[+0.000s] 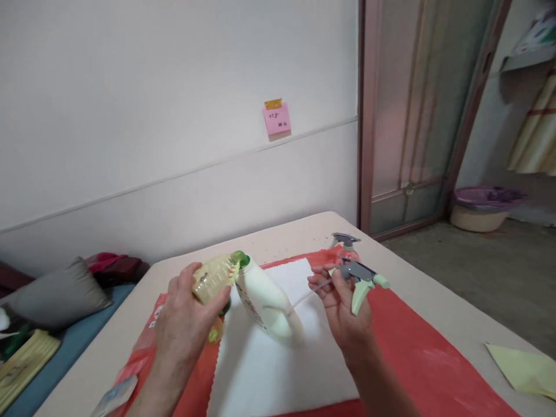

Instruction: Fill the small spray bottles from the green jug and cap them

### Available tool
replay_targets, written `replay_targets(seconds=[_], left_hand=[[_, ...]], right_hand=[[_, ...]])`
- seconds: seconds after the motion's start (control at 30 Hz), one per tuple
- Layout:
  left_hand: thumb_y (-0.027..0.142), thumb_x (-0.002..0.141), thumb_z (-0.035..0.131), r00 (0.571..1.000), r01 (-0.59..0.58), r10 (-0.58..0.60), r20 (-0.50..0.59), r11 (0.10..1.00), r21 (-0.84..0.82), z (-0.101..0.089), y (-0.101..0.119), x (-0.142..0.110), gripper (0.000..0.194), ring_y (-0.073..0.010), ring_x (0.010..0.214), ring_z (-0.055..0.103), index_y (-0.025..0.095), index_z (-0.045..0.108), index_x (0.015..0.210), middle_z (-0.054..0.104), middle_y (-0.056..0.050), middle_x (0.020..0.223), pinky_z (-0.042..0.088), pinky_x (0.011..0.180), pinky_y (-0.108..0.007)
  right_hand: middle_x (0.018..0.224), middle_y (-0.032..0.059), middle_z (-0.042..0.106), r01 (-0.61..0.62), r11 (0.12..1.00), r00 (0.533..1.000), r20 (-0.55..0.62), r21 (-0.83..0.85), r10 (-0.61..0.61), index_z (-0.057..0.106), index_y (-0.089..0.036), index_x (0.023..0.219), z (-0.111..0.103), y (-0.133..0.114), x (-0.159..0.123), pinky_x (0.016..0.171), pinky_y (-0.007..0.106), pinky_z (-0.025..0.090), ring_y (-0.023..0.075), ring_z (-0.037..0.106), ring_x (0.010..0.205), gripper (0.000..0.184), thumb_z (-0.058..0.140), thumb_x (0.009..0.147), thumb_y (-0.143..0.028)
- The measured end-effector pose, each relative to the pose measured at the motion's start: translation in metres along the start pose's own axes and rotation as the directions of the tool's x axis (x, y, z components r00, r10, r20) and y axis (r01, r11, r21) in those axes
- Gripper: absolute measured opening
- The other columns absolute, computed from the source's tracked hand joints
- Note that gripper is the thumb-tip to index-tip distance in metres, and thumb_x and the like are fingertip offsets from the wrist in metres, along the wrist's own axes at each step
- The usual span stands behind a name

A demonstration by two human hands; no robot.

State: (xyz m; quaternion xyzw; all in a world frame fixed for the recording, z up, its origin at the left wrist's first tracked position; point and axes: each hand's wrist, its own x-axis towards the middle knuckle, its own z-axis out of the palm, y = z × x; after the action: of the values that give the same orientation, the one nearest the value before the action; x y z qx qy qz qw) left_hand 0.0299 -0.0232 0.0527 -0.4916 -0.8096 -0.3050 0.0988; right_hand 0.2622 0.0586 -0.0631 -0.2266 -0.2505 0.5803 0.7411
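Note:
My left hand (186, 313) is wrapped round a ribbed clear bottle (212, 281) with a yellowish tint. It is tipped over, its neck at the mouth of a white jug (263, 304). Something green (240, 259) shows where the two meet; I cannot tell whether it belongs to the bottle or the jug. The jug has a side handle and rests on a white sheet (278, 382). In my right hand (345, 313), closed with the palm turned up, is a grey and pale green spray trigger head (358, 278), its thin dip tube pointing left towards the jug.
Behind my right hand stands a spray bottle (347, 252) with a grey trigger. A red cloth (417, 347) lies under the sheet on the pale table (174, 266). An orange item (215, 331) sits beside my left hand. Yellow paper (523, 368) lies at the right edge.

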Motion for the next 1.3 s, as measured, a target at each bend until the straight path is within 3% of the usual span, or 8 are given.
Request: replay_targets(seconds=[0.43,0.7,1.07,1.3], left_hand=[[0.062,0.078,0.064,0.998,-0.055,0.055,0.003,0.998,0.020,-0.008,0.007,0.003,0.062,-0.0329,0.104,0.067,0.030,0.055,0.130,0.064,-0.008,0.126,0.050,0.088,-0.044],[0.061,0.082,0.059,0.998,-0.056,0.051,0.047,0.990,0.127,-0.015,0.014,0.006,0.062,-0.0336,0.104,0.067,0.030,0.052,0.135,0.059,-0.009,0.127,0.051,0.080,-0.041],[0.058,0.084,0.060,0.996,-0.086,0.078,0.054,0.980,0.182,-0.024,0.029,0.019,0.060,-0.0332,0.113,0.067,0.029,0.051,0.135,0.062,-0.009,0.141,0.048,0.078,-0.038],[0.061,0.083,0.058,0.995,-0.087,0.073,0.074,0.974,0.210,-0.028,0.042,0.028,0.065,-0.0348,0.109,0.069,0.027,0.048,0.138,0.067,-0.011,0.129,0.050,0.081,-0.042]], right_hand=[[0.100,0.0016,0.073,0.002,1.000,1.000,0.011,-0.024,-0.001,0.068,-0.024,0.099,0.000,0.000,-0.001,0.083,0.036,0.061,0.0168,0.073,0.082,0.031,0.078,0.085,-0.050],[0.101,0.0019,0.073,0.012,0.999,1.000,0.007,-0.032,-0.011,0.068,-0.024,0.099,-0.001,0.000,-0.001,0.083,0.037,0.062,0.0173,0.073,0.082,0.031,0.077,0.086,-0.051],[0.100,0.0025,0.073,-0.003,0.999,1.000,0.009,-0.032,0.004,0.067,-0.025,0.100,-0.001,0.001,0.001,0.083,0.039,0.061,0.0179,0.073,0.083,0.033,0.078,0.084,-0.052],[0.101,0.0025,0.073,-0.007,0.999,1.000,0.006,-0.039,0.007,0.066,-0.025,0.101,-0.001,0.002,0.000,0.083,0.039,0.060,0.0182,0.072,0.083,0.033,0.078,0.084,-0.051]])
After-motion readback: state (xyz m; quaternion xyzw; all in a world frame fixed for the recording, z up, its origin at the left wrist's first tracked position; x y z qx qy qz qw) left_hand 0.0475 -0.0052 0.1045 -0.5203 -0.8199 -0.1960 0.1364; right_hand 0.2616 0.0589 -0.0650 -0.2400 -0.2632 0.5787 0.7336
